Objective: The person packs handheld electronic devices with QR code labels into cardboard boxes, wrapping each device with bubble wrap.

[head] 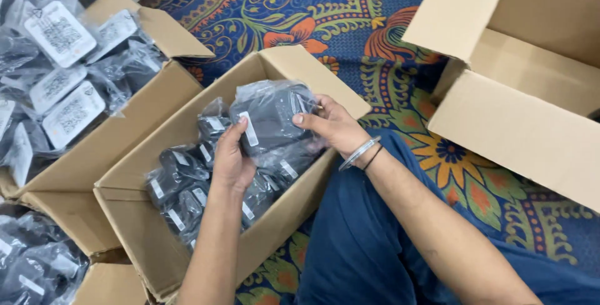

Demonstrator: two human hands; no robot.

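Observation:
Both hands hold one black item sealed in a clear plastic bag [270,116] with a small white label, raised just above an open cardboard box [134,214]. My left hand [230,158] grips the bag's left side, thumb on its front. My right hand [331,125] holds its right edge; a metal bangle and a dark thread circle that wrist. Inside the box lie several similar black bagged items [181,177], each with a white sticker.
A second open box [94,149] on the left holds bagged items with large white labels [59,33]. A big open carton [531,92] stands at the right. More bagged items [31,267] lie bottom left. A patterned blue cloth [325,11] covers the floor; my blue-trousered leg [356,236] is beside the box.

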